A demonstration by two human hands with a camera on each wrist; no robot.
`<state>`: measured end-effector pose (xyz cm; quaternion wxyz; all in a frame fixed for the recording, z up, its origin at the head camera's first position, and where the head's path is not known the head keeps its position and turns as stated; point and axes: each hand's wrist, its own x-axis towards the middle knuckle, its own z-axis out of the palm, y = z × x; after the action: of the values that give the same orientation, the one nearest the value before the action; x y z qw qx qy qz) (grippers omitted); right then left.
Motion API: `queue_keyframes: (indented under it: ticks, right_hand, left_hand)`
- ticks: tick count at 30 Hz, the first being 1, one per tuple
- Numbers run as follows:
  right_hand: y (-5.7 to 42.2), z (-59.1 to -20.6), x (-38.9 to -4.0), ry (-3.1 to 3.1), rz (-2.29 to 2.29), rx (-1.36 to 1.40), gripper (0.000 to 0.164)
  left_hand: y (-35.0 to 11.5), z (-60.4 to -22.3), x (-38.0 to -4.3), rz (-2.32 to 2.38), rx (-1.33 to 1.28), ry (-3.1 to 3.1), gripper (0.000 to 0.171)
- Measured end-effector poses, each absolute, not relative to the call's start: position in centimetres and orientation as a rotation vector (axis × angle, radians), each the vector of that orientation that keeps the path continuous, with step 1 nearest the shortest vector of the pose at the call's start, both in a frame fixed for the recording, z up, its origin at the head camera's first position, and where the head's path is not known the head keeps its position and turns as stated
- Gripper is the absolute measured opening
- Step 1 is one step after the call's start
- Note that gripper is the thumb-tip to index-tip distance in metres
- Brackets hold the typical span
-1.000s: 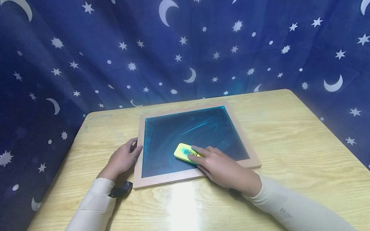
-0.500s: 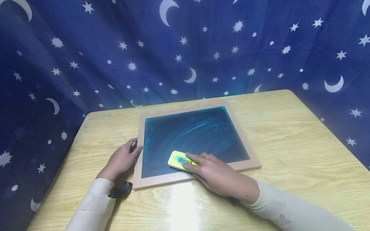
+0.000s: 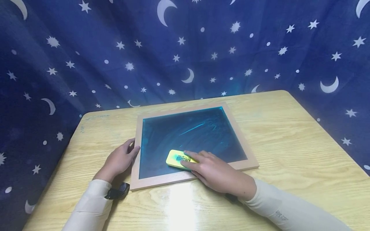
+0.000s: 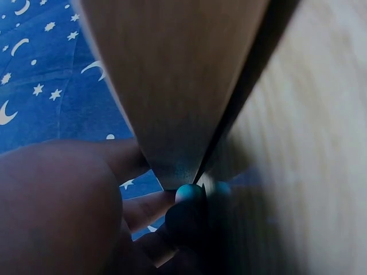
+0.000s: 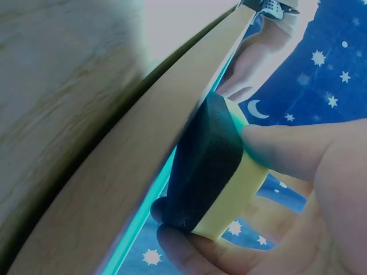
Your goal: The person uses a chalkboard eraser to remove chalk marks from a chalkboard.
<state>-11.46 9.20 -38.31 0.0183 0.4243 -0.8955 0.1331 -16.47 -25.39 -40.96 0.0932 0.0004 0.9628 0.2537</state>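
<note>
A small chalkboard (image 3: 162, 138) with a light wooden frame lies on the table, a bright blue chalk line and faint smears on its dark face. My right hand (image 3: 215, 171) grips a yellow magnetic board eraser (image 3: 172, 157) by its sides, fingers spread over the top. In the right wrist view the eraser's dark felt (image 5: 203, 163) faces the board beside the near frame edge. At the left frame edge, my left hand (image 3: 118, 161) holds the board, thumb over the frame. The left wrist view shows blue chalk on a fingertip (image 4: 188, 193) by the frame's underside.
The wooden table (image 3: 289, 144) extends around the board, with faint blue chalk marks (image 3: 96, 117) at its far left corner. A dark blue curtain (image 3: 138, 29) with stars and moons hangs behind and along the sides. Black bands sit on both wrists.
My right hand has slid the eraser toward the near left part of the board, then nearly stopped there. My left hand stays at the frame. The head view has shifted slightly.
</note>
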Motion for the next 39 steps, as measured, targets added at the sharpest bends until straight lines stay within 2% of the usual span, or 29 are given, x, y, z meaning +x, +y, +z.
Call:
queue_keyframes:
  ticks: [20,39]
  right_hand:
    - [11.3,-38.2,-14.3,-2.893,0.318,0.879,0.043]
    - [14.1,-37.4,-16.3,-2.875,0.191,0.684,0.037]
  left_hand:
    - [-25.4,-40.9,-16.4,0.766,-0.016,2.86,0.069]
    - [-25.5,-41.1,-16.4,0.769,-0.009,2.873,0.066]
